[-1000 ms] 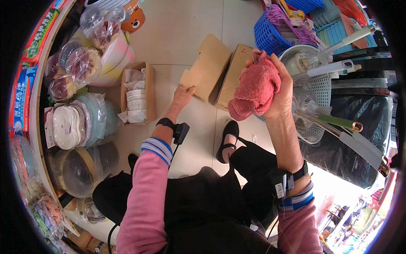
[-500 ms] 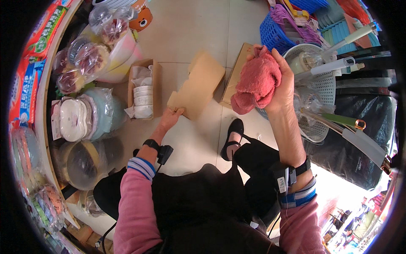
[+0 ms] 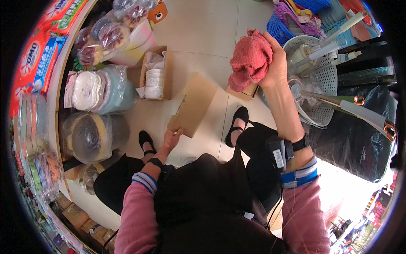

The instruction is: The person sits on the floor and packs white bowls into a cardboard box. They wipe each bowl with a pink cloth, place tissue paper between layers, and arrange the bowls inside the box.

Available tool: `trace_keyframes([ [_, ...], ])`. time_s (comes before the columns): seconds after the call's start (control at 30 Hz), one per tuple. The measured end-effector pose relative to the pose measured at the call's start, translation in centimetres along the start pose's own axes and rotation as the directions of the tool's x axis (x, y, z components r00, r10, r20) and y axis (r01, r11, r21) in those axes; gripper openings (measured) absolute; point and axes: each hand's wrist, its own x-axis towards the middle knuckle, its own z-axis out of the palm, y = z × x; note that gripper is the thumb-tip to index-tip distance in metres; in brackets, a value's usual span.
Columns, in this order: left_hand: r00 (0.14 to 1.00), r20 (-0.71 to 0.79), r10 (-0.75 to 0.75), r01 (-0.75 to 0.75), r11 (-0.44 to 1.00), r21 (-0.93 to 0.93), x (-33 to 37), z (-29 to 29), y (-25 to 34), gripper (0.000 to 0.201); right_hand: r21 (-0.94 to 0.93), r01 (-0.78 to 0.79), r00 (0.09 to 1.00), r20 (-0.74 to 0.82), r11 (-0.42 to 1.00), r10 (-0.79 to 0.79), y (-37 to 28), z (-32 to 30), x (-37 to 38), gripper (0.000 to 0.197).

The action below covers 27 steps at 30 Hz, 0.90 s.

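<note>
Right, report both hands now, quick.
Left hand: closed on the near end of a flat brown cardboard piece.
Right hand: holding a crumpled red cloth.

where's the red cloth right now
In the head view, the red cloth is in the right hand, right of centre and toward the top, just below and left of the blue basket.

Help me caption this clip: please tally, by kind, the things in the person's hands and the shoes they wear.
Red cloth, in the right hand: 1
Brown cardboard piece, in the left hand: 1
Black shoes, worn: 2
Total: 4
</note>
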Motion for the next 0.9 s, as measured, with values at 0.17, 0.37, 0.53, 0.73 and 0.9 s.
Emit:
trace_keyframes([
  [0.17,0.934,-0.197,0.298,-0.124,0.788,0.603,-3.6,4.2,3.8,0.056,0.007,0.033,0.996,0.086,0.999,-0.033,-0.5,1.0,-1.6,0.029],
  [0.37,0.776,0.309,0.549,-0.574,0.412,0.708,-5.4,7.0,7.9,0.078,-0.045,0.127,0.983,0.143,0.991,-0.119,-0.3,1.8,-6.2,0.027],
  [0.53,0.704,0.495,0.509,-0.699,0.371,0.612,-6.3,8.2,6.1,0.083,0.021,0.060,0.988,0.141,0.998,-0.062,0.3,1.9,-10.6,0.033],
  [0.73,0.744,0.608,0.279,-0.633,0.003,0.774,-4.5,9.6,4.7,0.046,0.007,0.071,0.997,-0.030,0.997,-0.071,0.9,-0.3,-9.8,0.025],
  [0.9,0.742,0.597,0.305,-0.658,0.162,0.735,-3.8,10.2,5.6,0.033,0.049,0.030,1.000,0.006,0.998,-0.031,0.8,-0.9,-7.3,0.023],
])
